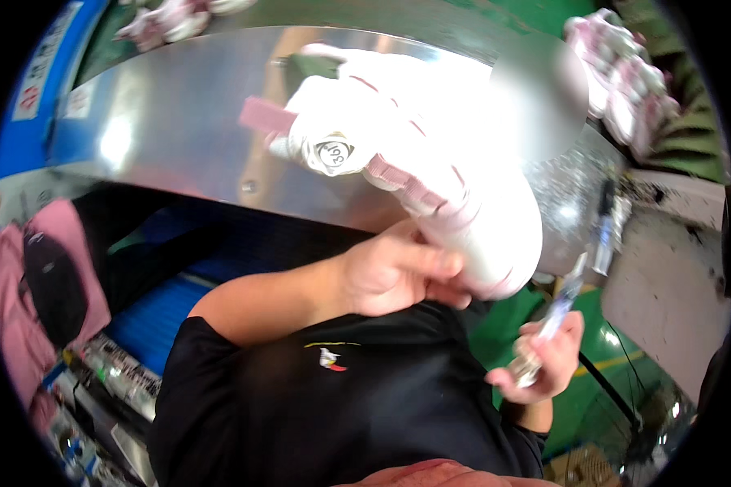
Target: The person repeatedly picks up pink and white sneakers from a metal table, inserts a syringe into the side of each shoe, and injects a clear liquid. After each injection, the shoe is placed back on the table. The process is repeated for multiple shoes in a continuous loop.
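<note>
A white sneaker (494,215) with pink trim and a pink pull tab is tilted over the metal bench, its toe end toward me. My left hand (394,268) grips it near the toe, with the thumb on top. Low at the right, my right hand (556,357) is closed around a slim, clear tool (562,302) with a thin pointed tip, like a syringe or pen. Its tip points up, apart from the shoe. Motion blur hides the tool's exact kind. A similar clear tool (602,243) with a dark end lies on the bench's right side.
The shiny metal bench (179,122) curves across the front. More pink and white shoes (625,85) sit at the far right, others (170,20) at the far left. A person in pink clothing (12,280) is at the left. A grey panel (666,284) stands at right.
</note>
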### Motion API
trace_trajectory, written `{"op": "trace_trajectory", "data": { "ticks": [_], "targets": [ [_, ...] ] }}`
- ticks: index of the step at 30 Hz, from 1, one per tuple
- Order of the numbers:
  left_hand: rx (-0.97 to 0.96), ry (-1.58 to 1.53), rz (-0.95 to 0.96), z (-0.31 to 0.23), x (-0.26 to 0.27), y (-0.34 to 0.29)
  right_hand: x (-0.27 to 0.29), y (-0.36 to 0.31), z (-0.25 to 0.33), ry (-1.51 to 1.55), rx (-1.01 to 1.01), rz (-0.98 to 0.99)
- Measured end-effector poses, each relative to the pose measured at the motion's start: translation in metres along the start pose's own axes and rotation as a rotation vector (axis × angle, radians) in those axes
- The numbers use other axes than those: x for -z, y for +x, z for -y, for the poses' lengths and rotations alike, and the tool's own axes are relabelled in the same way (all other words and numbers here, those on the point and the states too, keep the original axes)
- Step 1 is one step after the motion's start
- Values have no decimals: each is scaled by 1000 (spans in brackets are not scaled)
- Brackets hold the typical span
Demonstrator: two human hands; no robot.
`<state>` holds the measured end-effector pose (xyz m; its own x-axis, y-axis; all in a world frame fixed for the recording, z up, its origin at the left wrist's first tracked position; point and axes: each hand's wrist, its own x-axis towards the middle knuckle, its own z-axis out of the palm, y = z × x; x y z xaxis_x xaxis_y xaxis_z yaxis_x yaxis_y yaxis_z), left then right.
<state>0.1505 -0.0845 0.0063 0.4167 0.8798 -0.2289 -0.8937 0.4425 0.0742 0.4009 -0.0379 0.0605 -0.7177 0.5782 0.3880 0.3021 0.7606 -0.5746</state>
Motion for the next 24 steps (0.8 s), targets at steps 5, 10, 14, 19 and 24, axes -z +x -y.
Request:
{"op": "trace_trajectory", "data": {
  "ticks": [5, 10, 14, 19, 24],
  "targets": [
    [-226, 178, -351, -34, 6, -96, -33, 12, -57, 80, -219, -132],
    [-399, 576, -475, -72, 12, -95, -51, 34, -85, 78, -173, -209],
    [-350, 731, -360, -139, 2, 8, -47, 36, -93, -65, -146, -200],
    [-381, 982, -306, -183, -6, 187, -48, 40, -90, -133, -158, -213],
    [-182, 1375, -426, -181, -13, 232, -52, 43, -88, -164, -163, -176]
  ]
}}
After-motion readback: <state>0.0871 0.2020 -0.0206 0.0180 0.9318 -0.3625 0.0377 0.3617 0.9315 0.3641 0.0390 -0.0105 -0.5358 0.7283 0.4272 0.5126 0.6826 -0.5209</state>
